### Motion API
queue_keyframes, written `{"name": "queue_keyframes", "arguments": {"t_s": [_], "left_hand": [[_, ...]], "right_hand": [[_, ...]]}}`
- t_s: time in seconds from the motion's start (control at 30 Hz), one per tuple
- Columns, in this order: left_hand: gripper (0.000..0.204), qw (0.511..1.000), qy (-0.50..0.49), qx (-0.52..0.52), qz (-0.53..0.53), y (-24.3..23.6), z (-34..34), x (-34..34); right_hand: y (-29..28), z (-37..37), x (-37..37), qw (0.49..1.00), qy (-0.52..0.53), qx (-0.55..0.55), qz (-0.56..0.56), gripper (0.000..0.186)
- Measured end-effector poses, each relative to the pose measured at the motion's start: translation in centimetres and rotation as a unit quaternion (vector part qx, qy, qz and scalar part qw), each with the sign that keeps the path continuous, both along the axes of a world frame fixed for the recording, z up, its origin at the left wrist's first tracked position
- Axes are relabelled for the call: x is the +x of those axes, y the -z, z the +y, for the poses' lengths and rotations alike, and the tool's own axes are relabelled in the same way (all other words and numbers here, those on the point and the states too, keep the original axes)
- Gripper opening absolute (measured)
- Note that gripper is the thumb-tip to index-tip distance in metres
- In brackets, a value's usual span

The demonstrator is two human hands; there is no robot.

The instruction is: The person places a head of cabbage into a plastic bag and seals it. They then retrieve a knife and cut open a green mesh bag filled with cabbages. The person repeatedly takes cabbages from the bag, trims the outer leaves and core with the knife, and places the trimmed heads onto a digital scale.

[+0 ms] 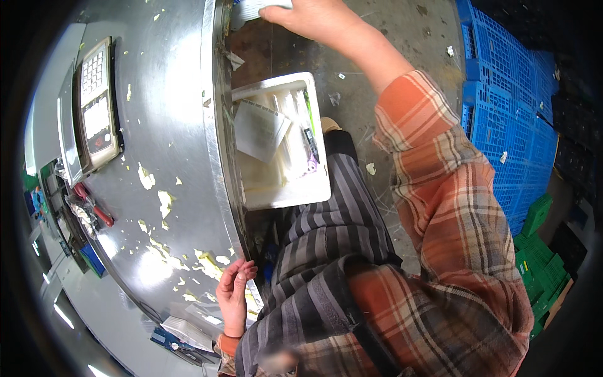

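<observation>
Steel worktable (169,125) w/ bright glare, strewn w/ pale scraps. Weighing scale (97,103) on its far side, red-handled tool (94,207) nearby. Grey concrete floor (402,38), littered. Blue plastic pallets (509,113) beyond, green crates (540,257) stacked next to them.

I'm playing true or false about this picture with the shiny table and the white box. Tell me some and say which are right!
1. The right hand holds something white at the top of the picture. True.
2. The white box sits on top of the steel table. False: it sits beside the table, lower down.
3. The left hand rests at the table's edge. True.
4. The pallets on the floor are red. False: they are blue.
</observation>
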State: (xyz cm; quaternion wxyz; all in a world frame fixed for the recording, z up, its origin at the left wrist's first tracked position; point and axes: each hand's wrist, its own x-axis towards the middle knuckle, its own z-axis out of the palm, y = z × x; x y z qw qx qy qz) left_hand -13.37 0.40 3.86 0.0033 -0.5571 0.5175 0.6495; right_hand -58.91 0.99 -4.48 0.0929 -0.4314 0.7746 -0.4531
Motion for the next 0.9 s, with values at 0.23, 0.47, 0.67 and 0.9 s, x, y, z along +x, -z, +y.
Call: {"name": "queue_keyframes", "arguments": {"t_s": [0.23, 0.47, 0.67, 0.9], "left_hand": [[0.029, 0.998, -0.062, 0.004, -0.005, -0.1, 1.3, 1.3], [0.029, 0.997, -0.071, 0.004, -0.018, -0.9, 1.5, 0.2], [0.029, 1.0, -0.025, 0.009, -0.005, -0.3, 1.1, -1.1], [0.038, 0.984, 0.175, -0.027, 0.005, 1.8, 0.7, -4.2]], "right_hand": [[12.2, 1.7, 13.6, 0.617, -0.041, -0.021, -0.786, 0.03], [25.0, 0.7, 24.1, 0.796, 0.257, 0.213, -0.505, 0.048], [24.6, 1.4, 23.8, 0.823, 0.239, 0.126, -0.499, 0.032], [9.0, 11.2, 27.1, 0.701, 0.018, -0.065, -0.71, 0.048]]}}
